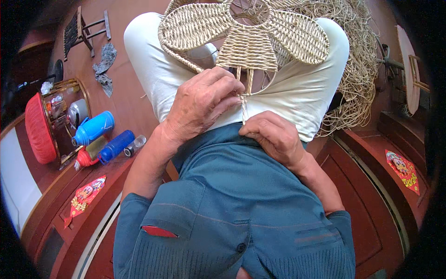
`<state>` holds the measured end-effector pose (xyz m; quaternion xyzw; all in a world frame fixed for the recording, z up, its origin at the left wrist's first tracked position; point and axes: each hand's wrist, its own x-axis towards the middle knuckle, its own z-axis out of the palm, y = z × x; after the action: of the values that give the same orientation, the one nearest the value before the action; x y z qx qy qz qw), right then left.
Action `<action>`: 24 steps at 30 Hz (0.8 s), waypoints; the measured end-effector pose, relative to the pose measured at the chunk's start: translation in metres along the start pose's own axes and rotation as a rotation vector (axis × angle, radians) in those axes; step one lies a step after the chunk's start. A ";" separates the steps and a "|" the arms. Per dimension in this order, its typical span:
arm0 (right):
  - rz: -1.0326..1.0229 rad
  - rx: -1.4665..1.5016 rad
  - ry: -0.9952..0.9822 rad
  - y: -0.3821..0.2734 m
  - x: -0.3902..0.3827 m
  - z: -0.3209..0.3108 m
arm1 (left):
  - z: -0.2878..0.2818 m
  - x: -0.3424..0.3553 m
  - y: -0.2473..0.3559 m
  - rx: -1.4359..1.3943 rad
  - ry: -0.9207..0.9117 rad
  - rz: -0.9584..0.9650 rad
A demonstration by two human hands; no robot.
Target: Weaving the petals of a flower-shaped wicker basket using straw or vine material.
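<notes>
A woven straw piece (245,46) with petal-like panels and a tapered middle rests across my white-trousered legs, with pale strands hanging from its lower edge. My left hand (209,95) is closed just below the middle panel, its fingertips pinching the hanging strands (246,93) near a crossing point. Lower and to the right, my right hand (267,130) pinches the twisted cord (243,109) running down from that crossing, over my teal shirt. The cord's lower end is hidden by my fingers.
A heap of loose straw cord (353,69) lies right. A wooden folding stool (93,32) and crumpled cloth (106,65) are upper left. Left also are a red-covered basket (38,128), a cyan flask (95,128) and several bottles. A round wooden board (409,69) stands far right.
</notes>
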<state>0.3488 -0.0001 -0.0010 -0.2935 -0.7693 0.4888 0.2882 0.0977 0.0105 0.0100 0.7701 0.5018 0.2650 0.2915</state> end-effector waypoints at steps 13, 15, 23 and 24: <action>-0.048 -0.014 0.037 -0.014 0.019 -0.004 | 0.028 -0.011 -0.003 0.014 0.270 0.061; -0.061 0.010 0.064 -0.012 0.018 -0.002 | 0.027 -0.009 -0.002 0.012 0.266 0.049; 0.553 0.540 0.435 0.007 0.001 0.005 | 0.021 0.004 0.011 -0.057 0.168 -0.195; 0.580 0.588 0.435 0.013 0.001 0.003 | 0.022 0.005 0.012 -0.157 0.196 -0.285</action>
<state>0.3483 0.0036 -0.0138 -0.4980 -0.4060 0.6736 0.3654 0.1218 0.0072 0.0039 0.6364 0.6096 0.3330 0.3353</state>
